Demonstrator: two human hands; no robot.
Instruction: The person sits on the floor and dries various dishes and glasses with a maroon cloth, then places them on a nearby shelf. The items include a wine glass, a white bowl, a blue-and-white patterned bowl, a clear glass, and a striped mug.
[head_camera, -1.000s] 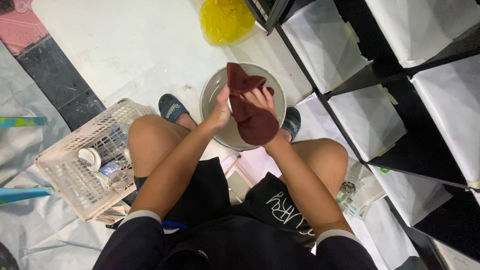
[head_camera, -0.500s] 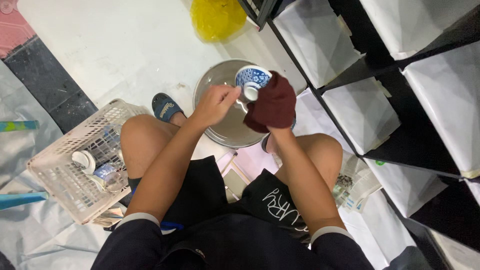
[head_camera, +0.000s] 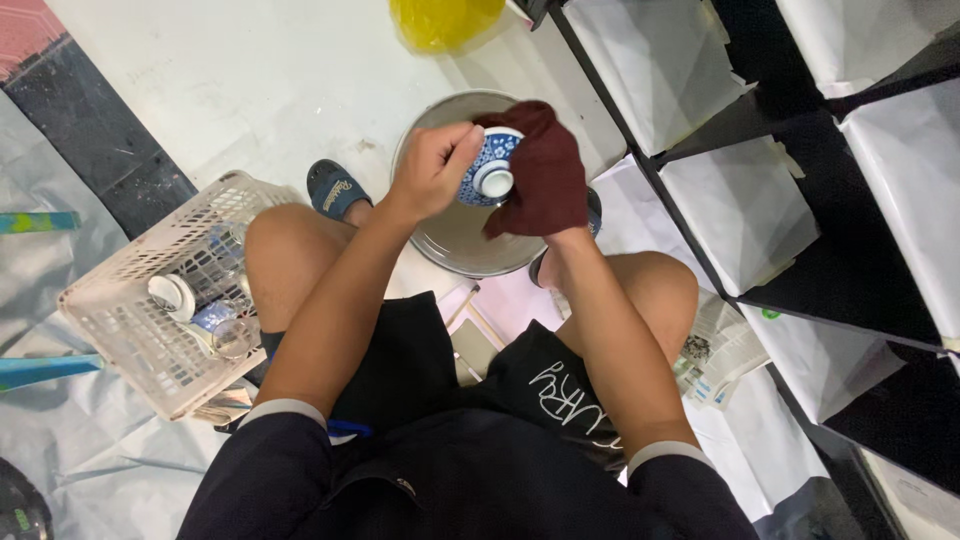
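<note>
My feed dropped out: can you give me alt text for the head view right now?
Seated person's left hand holds a blue-and-white bowl while the right hand, hidden under a dark red cloth, wipes it above a metal basin. A white plastic basket of dishes sits at their left.

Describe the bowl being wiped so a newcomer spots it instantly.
Find the round metal basin on the floor between the person's feet. Just above it, the left hand grips a small blue-and-white patterned bowl, white foot ring showing, against a dark red cloth. Nothing else there is patterned.

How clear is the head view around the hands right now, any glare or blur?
Head view: even light, no glare; left hand and blue-and-white bowl fairly sharp; right hand hidden under the dark red cloth; metal basin dully reflective; frame edges slightly stretched.
</note>
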